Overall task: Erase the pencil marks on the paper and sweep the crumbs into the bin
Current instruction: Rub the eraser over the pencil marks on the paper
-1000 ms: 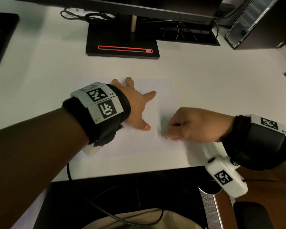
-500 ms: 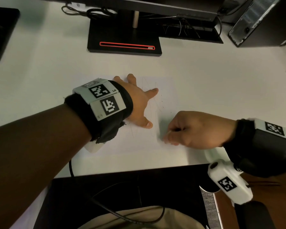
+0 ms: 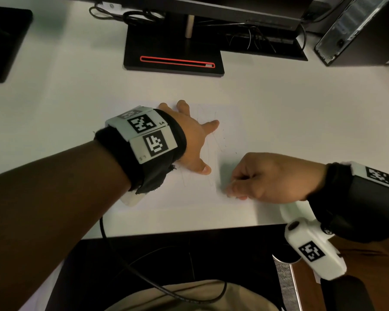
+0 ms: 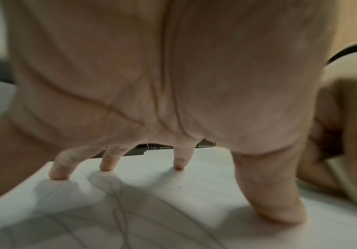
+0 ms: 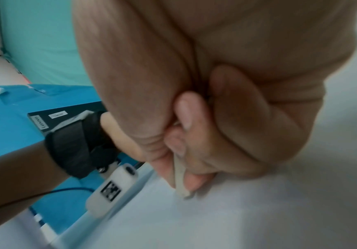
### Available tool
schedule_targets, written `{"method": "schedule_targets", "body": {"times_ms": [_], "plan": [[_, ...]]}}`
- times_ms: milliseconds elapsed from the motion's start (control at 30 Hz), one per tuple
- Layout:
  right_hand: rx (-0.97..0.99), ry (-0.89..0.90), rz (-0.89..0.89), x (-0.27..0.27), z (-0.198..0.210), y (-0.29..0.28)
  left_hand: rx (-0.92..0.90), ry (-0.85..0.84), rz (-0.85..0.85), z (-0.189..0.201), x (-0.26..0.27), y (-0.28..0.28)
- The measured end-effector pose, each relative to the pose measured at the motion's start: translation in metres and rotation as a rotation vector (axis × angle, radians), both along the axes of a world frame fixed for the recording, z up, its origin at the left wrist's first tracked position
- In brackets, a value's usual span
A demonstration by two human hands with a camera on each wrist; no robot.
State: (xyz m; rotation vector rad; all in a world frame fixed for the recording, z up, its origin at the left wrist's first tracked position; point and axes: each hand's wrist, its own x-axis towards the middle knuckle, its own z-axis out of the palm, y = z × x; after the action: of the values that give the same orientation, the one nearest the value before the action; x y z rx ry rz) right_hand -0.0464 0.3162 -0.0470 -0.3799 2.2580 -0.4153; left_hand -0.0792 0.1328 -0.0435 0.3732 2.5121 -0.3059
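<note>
A white sheet of paper lies on the white desk, with faint pencil scribbles running across its middle. My left hand lies flat with fingers spread on the sheet's left half; in the left wrist view its fingertips press the paper beside the pencil lines. My right hand is curled at the sheet's lower right. It pinches a small pale eraser, whose tip touches the paper. A few dark crumbs dot the sheet to the right of the scribbles.
A black monitor stand with a red-edged slot sits at the back centre. A computer case stands at the back right and a dark object at the back left. The desk's front edge runs just below my hands. No bin shows.
My right hand has shifted slightly down and to the right along the sheet's lower part with the eraser. My left hand stays pressed on the paper.
</note>
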Motion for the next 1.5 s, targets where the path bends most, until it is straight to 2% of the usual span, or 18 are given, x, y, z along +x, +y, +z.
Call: {"method": "schedule_targets", "body": {"times_ms": [100, 233, 367, 467, 633, 733, 867, 1000, 1133, 1267, 1400, 1500], "plan": [[-0.006, 0.050, -0.081, -0.009, 0.003, 0.001, 0.000, 0.005, -0.013, 0.000, 0.001, 0.001], [-0.003, 0.042, -0.023, -0.006, 0.003, -0.006, 0.009, 0.003, -0.012, 0.000, 0.001, 0.000], [-0.017, 0.117, -0.094, -0.016, 0.003, -0.002, 0.010, -0.001, -0.003, -0.001, 0.000, 0.000], [-0.004, 0.080, -0.039, -0.012, -0.001, -0.007, 0.015, -0.008, 0.002, 0.000, 0.000, -0.001], [-0.042, 0.129, -0.101, -0.022, 0.000, -0.003, 0.017, 0.001, -0.007, -0.001, 0.000, 0.001], [-0.036, 0.092, -0.046, -0.016, -0.004, -0.009, 0.016, -0.001, 0.005, -0.002, 0.000, -0.001], [-0.048, 0.107, -0.150, -0.031, -0.001, -0.002, 0.023, 0.002, -0.001, -0.002, 0.001, 0.000], [-0.043, 0.047, -0.069, -0.025, -0.004, -0.011, 0.023, -0.008, 0.009, -0.001, 0.001, -0.001], [-0.047, 0.143, -0.173, -0.041, -0.001, -0.004, 0.015, -0.003, -0.006, 0.001, 0.002, 0.000], [-0.020, 0.098, -0.098, -0.034, -0.004, -0.012, 0.020, 0.000, -0.013, 0.002, 0.004, 0.000], [-0.026, 0.169, -0.190, -0.048, 0.000, -0.005, 0.018, -0.003, -0.019, 0.003, 0.005, 0.000], [-0.016, 0.108, -0.105, -0.039, -0.003, -0.012, 0.028, -0.005, -0.017, 0.004, 0.006, 0.000]]}}
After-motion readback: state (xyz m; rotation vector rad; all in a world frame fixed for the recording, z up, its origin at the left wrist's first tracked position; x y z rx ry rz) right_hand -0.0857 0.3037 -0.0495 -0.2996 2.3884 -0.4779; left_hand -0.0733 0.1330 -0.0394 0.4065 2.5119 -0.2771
